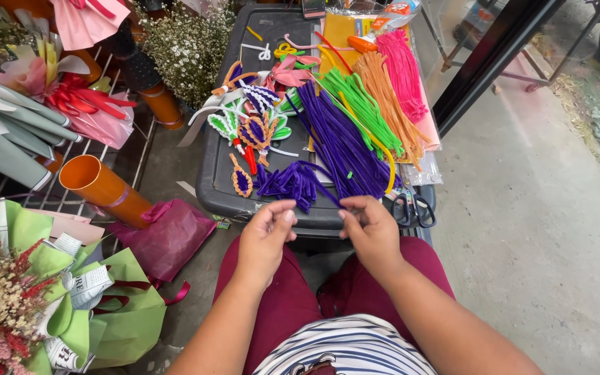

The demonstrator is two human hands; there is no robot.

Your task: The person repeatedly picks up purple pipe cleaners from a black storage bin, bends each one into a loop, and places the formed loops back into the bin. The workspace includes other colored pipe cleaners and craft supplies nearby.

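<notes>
My left hand (267,232) is curled loosely, thumb and fingertips drawn together; whether it pinches anything I cannot tell. My right hand (369,226) pinches the near end of a purple pipe cleaner (328,191), which runs up and left from my fingers toward a bent purple bunch (289,182) just beyond my left hand. Both hands hover over the near edge of a dark bin lid (211,177), above my maroon-clad knees.

Just right of my right hand lie black scissors (413,208), touching the lid's edge. Straight ahead of my hands the long purple stems (338,135) fan out, with green stems (362,107), orange stems (387,101) and pink stems (403,69) farther off to the right. Beyond my left hand sit finished leaf-shaped pieces (251,128) in purple, orange, green and white.

Well left of my left hand an orange tube (102,187) lies tilted on the floor, a magenta paper (168,236) beside it. Nearer me on the left is a green-wrapped bouquet (43,292). Far ahead on the left stands white baby's breath (189,45).
</notes>
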